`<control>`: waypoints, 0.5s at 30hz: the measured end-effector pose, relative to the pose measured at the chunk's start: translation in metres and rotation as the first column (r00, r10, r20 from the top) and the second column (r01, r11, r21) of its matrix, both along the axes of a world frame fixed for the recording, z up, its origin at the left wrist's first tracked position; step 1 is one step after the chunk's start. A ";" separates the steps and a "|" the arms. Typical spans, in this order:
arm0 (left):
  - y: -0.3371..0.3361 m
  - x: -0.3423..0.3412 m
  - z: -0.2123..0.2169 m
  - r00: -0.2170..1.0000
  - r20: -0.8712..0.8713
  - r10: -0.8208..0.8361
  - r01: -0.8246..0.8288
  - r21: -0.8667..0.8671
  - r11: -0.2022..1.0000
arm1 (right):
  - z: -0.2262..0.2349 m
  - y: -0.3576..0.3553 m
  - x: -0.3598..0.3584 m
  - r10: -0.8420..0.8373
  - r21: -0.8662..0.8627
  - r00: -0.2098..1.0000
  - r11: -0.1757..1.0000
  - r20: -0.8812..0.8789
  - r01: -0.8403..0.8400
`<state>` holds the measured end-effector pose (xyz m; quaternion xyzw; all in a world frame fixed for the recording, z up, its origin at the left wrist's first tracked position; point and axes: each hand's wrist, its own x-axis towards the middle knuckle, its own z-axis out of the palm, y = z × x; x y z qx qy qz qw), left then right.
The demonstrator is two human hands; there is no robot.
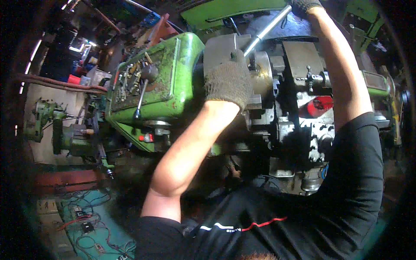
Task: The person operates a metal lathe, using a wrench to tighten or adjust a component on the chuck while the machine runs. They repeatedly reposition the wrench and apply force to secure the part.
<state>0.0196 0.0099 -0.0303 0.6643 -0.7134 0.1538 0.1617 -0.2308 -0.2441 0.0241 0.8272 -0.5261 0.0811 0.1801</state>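
Observation:
A lathe with a green headstock [184,65] stands before me, its grey metal chuck [221,45] turned toward the middle. My left hand [227,82], in a dark knitted glove, rests against the chuck; its fingers are mostly hidden behind the back of the glove. From beside that hand a long silver metal bar [273,25] slants up to the far right. My right hand [305,5], gloved too and partly cut off by the upper edge, is closed at the bar's far end. Where the bar's lower end sits is hidden by my left glove.
Small metal parts and a lever [141,102] lie on the headstock top. Right of the chuck are the carriage [318,136] and a red round object [318,106]. Cables lie over a teal surface [110,221] at lower left. Another green machine [45,115] stands left.

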 end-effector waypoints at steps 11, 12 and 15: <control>-0.040 0.008 0.029 0.994 -0.040 0.105 -0.084 0.363 0.928 | -0.004 0.015 -0.110 0.054 0.280 0.998 0.959 -0.043 -0.040; -0.036 0.012 0.028 0.995 -0.052 0.091 -0.065 0.373 0.926 | -0.003 0.026 -0.104 0.075 0.272 0.996 0.960 -0.043 -0.061; -0.046 0.018 0.021 0.996 -0.051 -0.070 0.083 0.320 0.944 | -0.011 0.066 -0.129 0.147 0.056 0.988 0.987 0.043 -0.149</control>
